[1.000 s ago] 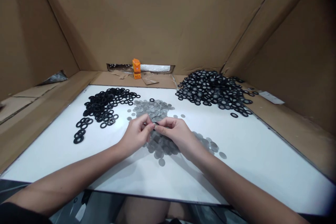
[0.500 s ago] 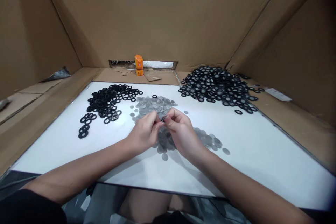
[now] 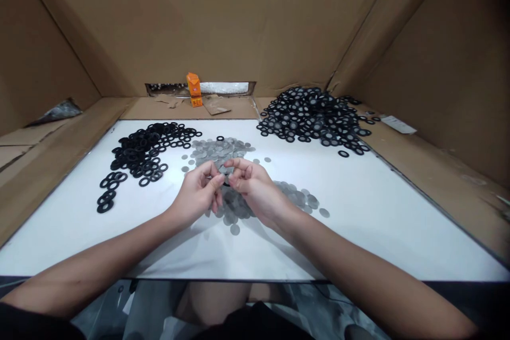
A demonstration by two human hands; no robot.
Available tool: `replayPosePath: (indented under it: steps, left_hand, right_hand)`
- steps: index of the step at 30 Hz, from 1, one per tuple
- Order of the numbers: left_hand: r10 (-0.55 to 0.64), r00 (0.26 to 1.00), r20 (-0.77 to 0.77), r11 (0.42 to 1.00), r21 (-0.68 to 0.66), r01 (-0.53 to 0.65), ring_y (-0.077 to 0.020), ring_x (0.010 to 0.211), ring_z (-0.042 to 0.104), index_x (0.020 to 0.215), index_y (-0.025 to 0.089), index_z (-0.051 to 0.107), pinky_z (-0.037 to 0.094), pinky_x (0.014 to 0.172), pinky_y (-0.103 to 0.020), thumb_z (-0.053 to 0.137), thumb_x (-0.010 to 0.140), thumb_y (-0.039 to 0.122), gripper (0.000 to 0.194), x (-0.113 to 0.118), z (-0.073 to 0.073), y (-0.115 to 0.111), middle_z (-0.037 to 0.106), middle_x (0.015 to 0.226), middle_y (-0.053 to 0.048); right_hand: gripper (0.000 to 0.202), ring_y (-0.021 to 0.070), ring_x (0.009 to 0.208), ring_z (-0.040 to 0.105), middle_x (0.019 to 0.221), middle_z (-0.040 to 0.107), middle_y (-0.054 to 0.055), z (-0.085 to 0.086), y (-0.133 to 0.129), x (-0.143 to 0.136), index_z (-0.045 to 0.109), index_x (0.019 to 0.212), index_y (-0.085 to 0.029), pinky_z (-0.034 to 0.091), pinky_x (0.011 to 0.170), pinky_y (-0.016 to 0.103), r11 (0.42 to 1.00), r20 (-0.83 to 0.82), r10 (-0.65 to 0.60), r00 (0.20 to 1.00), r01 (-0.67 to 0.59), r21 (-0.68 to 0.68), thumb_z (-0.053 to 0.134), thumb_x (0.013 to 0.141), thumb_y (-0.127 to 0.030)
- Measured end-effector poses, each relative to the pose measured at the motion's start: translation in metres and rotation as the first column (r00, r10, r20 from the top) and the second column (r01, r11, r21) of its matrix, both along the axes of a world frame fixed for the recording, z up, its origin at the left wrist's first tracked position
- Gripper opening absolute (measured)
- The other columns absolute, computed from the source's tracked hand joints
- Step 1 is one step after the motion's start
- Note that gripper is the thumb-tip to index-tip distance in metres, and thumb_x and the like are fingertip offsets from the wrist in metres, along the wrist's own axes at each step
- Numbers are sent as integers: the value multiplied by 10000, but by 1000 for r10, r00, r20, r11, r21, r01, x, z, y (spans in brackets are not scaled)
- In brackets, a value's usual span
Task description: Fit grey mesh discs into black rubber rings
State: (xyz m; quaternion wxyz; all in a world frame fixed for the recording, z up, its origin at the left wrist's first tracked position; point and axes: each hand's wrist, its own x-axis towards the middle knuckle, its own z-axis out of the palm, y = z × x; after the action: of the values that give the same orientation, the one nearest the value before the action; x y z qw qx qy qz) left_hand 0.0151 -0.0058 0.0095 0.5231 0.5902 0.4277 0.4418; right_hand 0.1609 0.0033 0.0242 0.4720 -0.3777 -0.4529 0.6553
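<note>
Between the fingertips of both hands is a black ring washer, mostly covered by the fingers. My left hand is closed, its thumb and forefinger pinching at the washer's left edge. From the other side my right hand pinches the washer, with the forefinger raised and bent. Below and around the hands lie loose thin grey discs, and more grey discs are heaped just beyond. A single black ring rests at the far edge of that heap.
Loose black rings are piled at the left of the white board. At the back right stands a larger heap of black rings with grey centres. Cardboard walls enclose the board. An orange box stands by a slot at the back.
My fingertips have moved slightly apart, and the right forefinger has lifted. The whole view has shifted, so the piles and the board appear further left.
</note>
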Motion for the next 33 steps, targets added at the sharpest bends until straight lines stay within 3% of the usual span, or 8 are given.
replayPosePath:
  steps: [5,16,21,25,28,30,33]
  left_hand:
    - [-41,999,15,998,-50,42,-87,301,489,724,201,371,369,303,-163,560,849,498,374,0,-3,0,564,442,61]
    - [-25,997,-69,999,-31,23,-82,313,498,698,195,377,364,317,-155,542,873,431,336,-3,-3,0,559,444,57]
    - [-19,996,-90,1000,-20,17,-78,323,498,701,194,388,373,333,-156,517,890,393,303,-4,-4,-2,556,449,58]
    - [3,993,-120,1000,-16,-5,-78,322,494,689,193,389,377,341,-160,525,884,382,304,0,-2,-3,548,438,57]
    - [14,992,-125,1000,-9,-15,-78,313,477,696,196,388,356,338,-164,523,888,395,307,3,-2,-3,544,433,58]
    - [18,993,-112,1000,3,-18,-77,307,458,704,201,385,337,336,-168,516,895,411,313,3,-3,-2,534,430,62]
    - [61,996,-71,996,74,-56,-76,312,431,707,209,380,310,339,-181,503,906,442,330,1,-5,-2,510,434,70]
  right_hand:
    - [333,97,497,382,527,440,-91,-2,-1,-1,583,966,-170,309,554,258,999,-11,-37,999,37,17,625,641,-113]
    - [292,92,490,356,527,384,-103,-6,6,2,563,935,-163,322,562,259,995,77,69,995,-74,68,619,657,-94]
    - [315,96,511,387,564,395,-99,-11,11,5,556,994,-178,333,557,249,969,266,32,964,-95,229,599,695,-85]
    - [396,94,514,398,575,387,-94,-12,15,8,570,1077,-180,337,532,237,952,394,102,914,-204,227,560,706,-44]
    - [444,95,523,391,593,385,-84,-9,17,9,592,1096,-206,337,517,233,942,480,60,875,-208,263,561,696,-15]
    - [408,97,529,398,594,396,-80,-9,17,9,599,1071,-210,344,521,235,937,481,39,876,-199,286,575,707,-27]
    - [310,97,538,425,601,437,-79,-9,15,6,585,1021,-199,356,537,238,951,353,34,935,-138,275,629,730,-101]
